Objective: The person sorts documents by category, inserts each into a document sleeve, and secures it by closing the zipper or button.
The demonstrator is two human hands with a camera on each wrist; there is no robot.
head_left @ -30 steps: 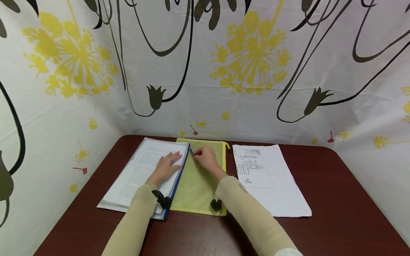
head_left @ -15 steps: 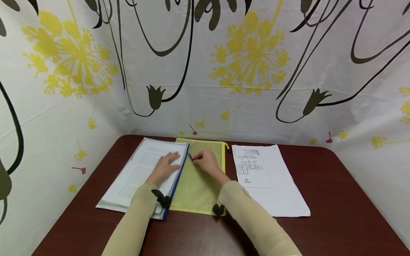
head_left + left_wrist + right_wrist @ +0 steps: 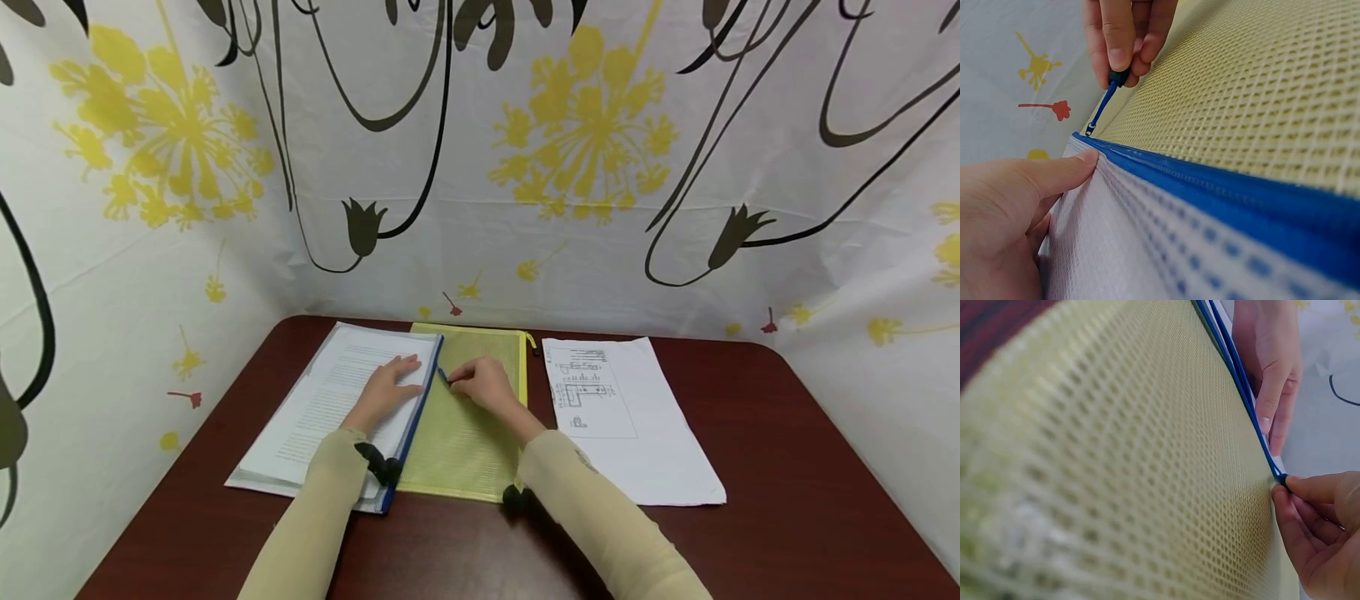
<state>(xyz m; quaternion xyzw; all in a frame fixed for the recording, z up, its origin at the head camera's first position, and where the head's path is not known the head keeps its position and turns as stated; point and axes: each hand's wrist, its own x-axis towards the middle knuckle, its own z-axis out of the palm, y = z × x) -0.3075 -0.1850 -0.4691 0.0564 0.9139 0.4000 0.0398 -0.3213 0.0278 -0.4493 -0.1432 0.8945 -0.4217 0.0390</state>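
A mesh zip pouch (image 3: 322, 400) with a blue zipper (image 3: 1166, 167) along its right edge lies at the left, printed sheets showing in it. My left hand (image 3: 386, 393) rests on it with fingers spread, the thumb (image 3: 1075, 172) right beside the zipper. My right hand (image 3: 483, 382) pinches the dark end of the blue zipper pull (image 3: 1102, 107) between thumb and fingertips. The pull's cord runs taut to the slider (image 3: 1090, 129) at the zipper's far end. Beneath my right hand lies a yellow mesh pouch (image 3: 457, 450), partly covered by the blue-zipped one.
Right of the yellow pouch lies a stack of white paper (image 3: 660, 450) with a technical drawing on top. All of it sits on a dark reddish-brown table (image 3: 787, 467). A patterned curtain (image 3: 480, 167) hangs close behind and along the sides.
My right hand has moved slightly nearer to me and to the right, drawing the zipper pull with it. My left hand stays in place on the blue-zipped pouch.
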